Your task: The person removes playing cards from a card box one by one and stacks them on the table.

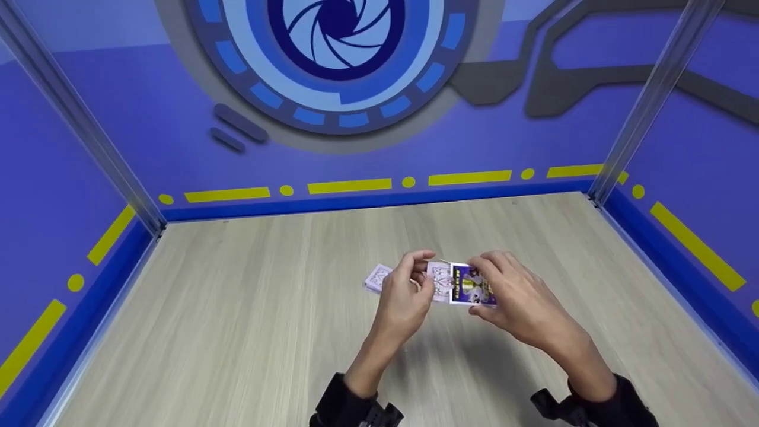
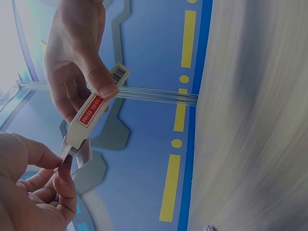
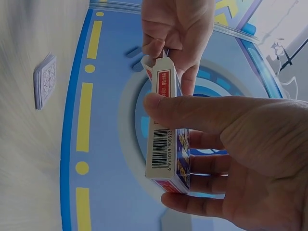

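Note:
Above the table, my right hand [image 1: 519, 296] holds a playing card box [image 1: 468, 284] between thumb and fingers. White edges frame the box's dark printed face; a barcode and a red label mark its narrow side [image 3: 161, 125]. At its open end, my left hand [image 1: 403, 296] pinches playing cards [image 1: 439, 281] that stick partly out, their patterned backs facing up. A flap [image 3: 147, 67] stands away from that end in the right wrist view. Left of the left hand, a stack of playing cards [image 1: 377, 277] lies on the table, partly hidden by that hand in the head view.
The light wood-grain table [image 1: 237, 326] is bounded by blue-purple panels [image 1: 356, 160] at the back and both sides. Metal posts [image 1: 646, 107] stand at the back corners. Black wrist straps [image 1: 350, 403] with cameras sit on both forearms.

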`<state>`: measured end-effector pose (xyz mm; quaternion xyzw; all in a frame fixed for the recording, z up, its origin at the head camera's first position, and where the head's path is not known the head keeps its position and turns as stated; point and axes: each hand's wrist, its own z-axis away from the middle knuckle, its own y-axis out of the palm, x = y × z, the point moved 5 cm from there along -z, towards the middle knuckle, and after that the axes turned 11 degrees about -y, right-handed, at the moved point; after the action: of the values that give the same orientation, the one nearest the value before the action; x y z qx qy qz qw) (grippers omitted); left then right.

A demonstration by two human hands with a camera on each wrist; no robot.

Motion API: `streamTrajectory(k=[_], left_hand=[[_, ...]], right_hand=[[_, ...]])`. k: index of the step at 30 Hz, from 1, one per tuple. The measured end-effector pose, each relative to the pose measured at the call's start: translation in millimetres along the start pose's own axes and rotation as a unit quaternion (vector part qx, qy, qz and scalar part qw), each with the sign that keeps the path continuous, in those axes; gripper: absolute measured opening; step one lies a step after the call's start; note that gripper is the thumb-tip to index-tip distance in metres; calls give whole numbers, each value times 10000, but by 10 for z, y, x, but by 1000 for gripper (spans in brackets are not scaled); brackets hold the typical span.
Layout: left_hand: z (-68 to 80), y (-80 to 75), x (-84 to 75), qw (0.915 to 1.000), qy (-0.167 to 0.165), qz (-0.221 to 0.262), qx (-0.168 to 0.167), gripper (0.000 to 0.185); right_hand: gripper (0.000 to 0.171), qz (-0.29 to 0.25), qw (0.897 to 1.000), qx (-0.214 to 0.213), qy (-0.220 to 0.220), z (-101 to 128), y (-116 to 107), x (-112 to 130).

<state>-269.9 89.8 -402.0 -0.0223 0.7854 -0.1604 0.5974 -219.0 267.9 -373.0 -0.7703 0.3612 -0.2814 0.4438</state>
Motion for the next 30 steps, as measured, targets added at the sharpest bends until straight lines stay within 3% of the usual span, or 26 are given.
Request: streamTrajectory(k=[5, 9, 12, 15, 19, 23, 30], left_hand=[[-11, -56, -13, 9986, 254, -406, -236, 34], [-26, -111, -15, 9931, 327, -1087, -297, 36], [-28, -124, 8, 9831, 305, -1806, -17, 43], [-11, -117, 39, 9687, 226, -2411, 540, 55], [17, -104, 71, 9571, 181, -2688, 1064, 69], [25, -81, 66, 9491, 419, -2974, 953, 77], [55, -25, 17, 9215, 1160, -3645, 676, 72]], right_hand=[[72, -8, 10000, 29, 73, 3, -24, -46], [72, -18, 9999, 34, 100, 13, -31, -75], [72, -2, 10000, 14, 62, 21, -27, -80], [72, 26, 10000, 9, 16, 24, -16, -76], [71, 13, 10000, 37, -2, 25, 9, -69], [71, -8, 9999, 103, -60, 18, 33, -46], [71, 25, 9996, 249, -111, 0, 61, -17]])
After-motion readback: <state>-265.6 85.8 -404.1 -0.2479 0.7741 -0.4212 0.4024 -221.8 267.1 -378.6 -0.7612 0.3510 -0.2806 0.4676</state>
